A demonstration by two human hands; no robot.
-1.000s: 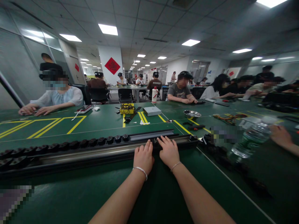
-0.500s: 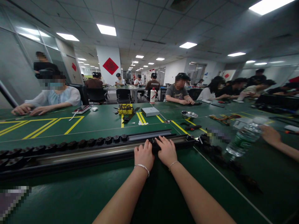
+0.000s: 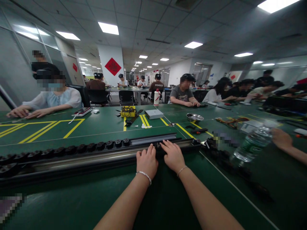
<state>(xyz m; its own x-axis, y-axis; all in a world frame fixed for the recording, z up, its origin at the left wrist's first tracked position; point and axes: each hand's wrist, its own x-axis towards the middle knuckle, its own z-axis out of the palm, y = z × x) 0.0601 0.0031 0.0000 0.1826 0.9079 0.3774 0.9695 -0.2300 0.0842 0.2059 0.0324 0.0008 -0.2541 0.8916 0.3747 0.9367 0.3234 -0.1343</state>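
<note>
A long black rail (image 3: 86, 162) with a shiny metal strip along its channel lies across the green table in front of me. My left hand (image 3: 147, 160) is closed over its near edge, fingers bent onto the top and thumb hidden. Just to the right, my right hand (image 3: 174, 155) also grips the rail, its fingertips reaching over the top toward the left hand. Between the two hands sits a small dark fitting (image 3: 158, 145), too small to make out. Behind the rail runs a row of black round wheel-like parts (image 3: 91, 147).
A clear water bottle (image 3: 251, 143) stands tilted on the right, with another person's hand (image 3: 282, 139) beside it. Farther back are a metal bowl (image 3: 195, 117), a grey box (image 3: 154, 114) and a yellow bin of cables (image 3: 128, 111). Several people sit around the tables.
The view has shifted slightly. My right hand has moved a little to the right and its fingers remain on the rail; my left hand stays nearly in place.
</note>
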